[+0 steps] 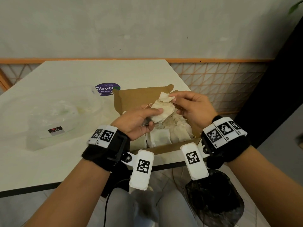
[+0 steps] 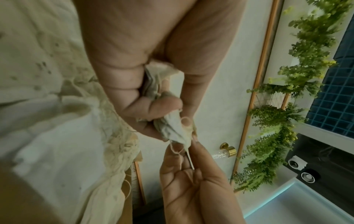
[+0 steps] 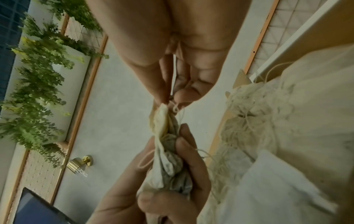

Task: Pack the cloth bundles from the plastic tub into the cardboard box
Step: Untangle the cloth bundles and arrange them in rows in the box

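An open cardboard box sits on the white table and holds several cream cloth bundles with loose strings. Over the box my left hand grips one more cloth bundle from below, thumb across its front. My right hand pinches that bundle's top corner between thumb and forefinger. The left wrist view shows the left hand curled round the bundle and the right hand on its tip. In the right wrist view the right hand pinches the bundle. The see-through plastic tub stands to the left.
A purple round sticker lies on the table behind the box. The table's near edge runs just below my wrists. An orange lattice panel stands to the right, and a dark fuzzy object sits below the table edge.
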`<state>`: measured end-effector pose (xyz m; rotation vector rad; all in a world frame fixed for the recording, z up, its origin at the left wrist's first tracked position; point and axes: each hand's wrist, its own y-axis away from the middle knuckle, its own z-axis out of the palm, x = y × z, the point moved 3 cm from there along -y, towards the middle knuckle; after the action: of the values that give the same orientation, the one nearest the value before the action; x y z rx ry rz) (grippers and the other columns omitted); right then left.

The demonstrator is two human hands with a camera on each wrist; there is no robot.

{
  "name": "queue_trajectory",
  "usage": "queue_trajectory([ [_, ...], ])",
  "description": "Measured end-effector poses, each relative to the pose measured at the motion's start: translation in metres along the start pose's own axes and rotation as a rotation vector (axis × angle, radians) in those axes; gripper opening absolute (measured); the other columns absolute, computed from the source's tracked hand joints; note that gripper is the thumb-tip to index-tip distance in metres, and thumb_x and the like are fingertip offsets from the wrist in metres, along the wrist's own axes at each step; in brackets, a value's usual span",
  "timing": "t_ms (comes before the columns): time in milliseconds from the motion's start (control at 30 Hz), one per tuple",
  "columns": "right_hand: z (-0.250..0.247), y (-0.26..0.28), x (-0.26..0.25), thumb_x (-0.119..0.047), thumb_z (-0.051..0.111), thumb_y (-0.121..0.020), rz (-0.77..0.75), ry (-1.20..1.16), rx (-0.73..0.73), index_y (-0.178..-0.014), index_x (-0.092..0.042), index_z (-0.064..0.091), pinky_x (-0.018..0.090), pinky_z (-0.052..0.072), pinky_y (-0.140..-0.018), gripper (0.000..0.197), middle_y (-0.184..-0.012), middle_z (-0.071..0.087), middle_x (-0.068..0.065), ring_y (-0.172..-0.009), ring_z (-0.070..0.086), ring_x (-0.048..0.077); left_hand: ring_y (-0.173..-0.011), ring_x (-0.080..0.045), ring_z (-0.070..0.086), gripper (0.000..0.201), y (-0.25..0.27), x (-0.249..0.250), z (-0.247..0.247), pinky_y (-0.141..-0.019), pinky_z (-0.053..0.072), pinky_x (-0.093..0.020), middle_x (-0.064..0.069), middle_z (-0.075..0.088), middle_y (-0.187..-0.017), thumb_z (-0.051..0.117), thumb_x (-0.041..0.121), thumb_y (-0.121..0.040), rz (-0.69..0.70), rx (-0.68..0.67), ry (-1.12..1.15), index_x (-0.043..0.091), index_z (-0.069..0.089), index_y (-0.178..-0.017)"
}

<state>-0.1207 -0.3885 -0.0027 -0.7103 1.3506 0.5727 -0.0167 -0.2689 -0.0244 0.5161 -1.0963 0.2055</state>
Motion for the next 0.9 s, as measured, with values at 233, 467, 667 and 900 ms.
queue_trajectory([
  [233, 0.010, -0.005, 0.002, -0.003, 0.062, -0.084, 0.024, 0.059, -0.027, -0.084, -0.011, 0.070, 0.021, 0.045, -0.057, 0.011, -0.080, 0.067, 0.005, -0.072, 0.057, 0.015, -0.069, -0.006, 0.057, 0.014, 0.002, 0.000, -0.002, -0.043, 0.037, -0.011, 0.004, 0.065, -0.082, 0.063, 0.019, -0.088, 0.018, 0.015, -0.074, 0.020, 0.063, -0.102],
  [467, 0.000, -0.009, 0.001, 0.000, 0.060, -0.084, 0.027, -0.073, 0.123, -0.089, -0.020, 0.062, 0.031, 0.050, -0.069, 0.021, -0.087, 0.067, 0.007, -0.076, 0.062, 0.018, -0.064, -0.006, 0.065, 0.009, 0.007, 0.002, -0.010, -0.038, 0.029, -0.010, 0.004, 0.067, -0.063, 0.058, 0.021, -0.092, 0.023, 0.019, -0.140, 0.016, 0.059, -0.085],
  [667, -0.011, -0.009, 0.005, -0.005, 0.062, -0.084, 0.068, -0.026, 0.170, -0.108, -0.019, 0.055, 0.034, 0.046, -0.075, 0.029, -0.094, 0.068, 0.006, -0.085, 0.059, 0.021, -0.060, -0.006, 0.060, 0.012, 0.002, 0.010, -0.028, -0.035, 0.028, -0.011, 0.000, 0.064, -0.076, 0.060, 0.027, -0.091, 0.094, 0.229, -0.010, 0.018, 0.059, -0.099],
  [900, -0.015, -0.007, 0.013, -0.005, 0.060, -0.086, 0.103, 0.070, 0.184, -0.098, -0.022, 0.061, 0.019, 0.045, -0.058, 0.021, -0.095, 0.067, 0.001, -0.073, 0.058, 0.009, -0.063, -0.011, 0.049, 0.015, -0.004, 0.023, -0.036, -0.038, 0.033, -0.013, -0.004, 0.055, -0.080, 0.056, 0.027, -0.095, 0.139, 0.366, 0.147, 0.013, 0.056, -0.100],
])
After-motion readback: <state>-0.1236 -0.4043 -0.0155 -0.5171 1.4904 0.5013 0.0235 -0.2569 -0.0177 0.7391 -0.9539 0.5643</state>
